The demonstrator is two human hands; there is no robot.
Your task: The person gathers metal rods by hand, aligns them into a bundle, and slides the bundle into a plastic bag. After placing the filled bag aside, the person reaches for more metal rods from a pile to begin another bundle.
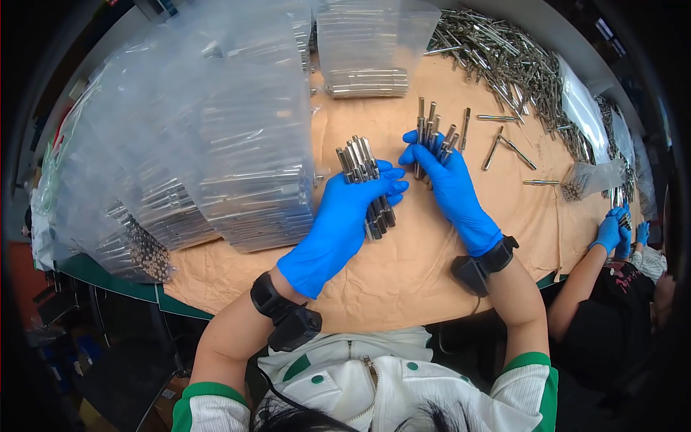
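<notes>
Both of my hands wear blue gloves. My left hand (342, 216) is closed round a bundle of shiny metal rods (358, 160), which stick out above and below the fingers. To its right, my right hand (455, 191) grips a smaller, looser bunch of metal rods (433, 124) that fan out at their upper ends. The two hands are a short gap apart over brown paper (403, 266). Just beyond the right hand lie several loose rods, among them a crossed pair (494, 148).
Clear plastic bags packed with rods (252, 173) cover the left side. Another bag of rods (367, 83) lies at the back. A large heap of loose rods (504, 57) fills the far right, near a small bag (594, 178). At right, a co-worker's gloved hand (609, 232) holds rods.
</notes>
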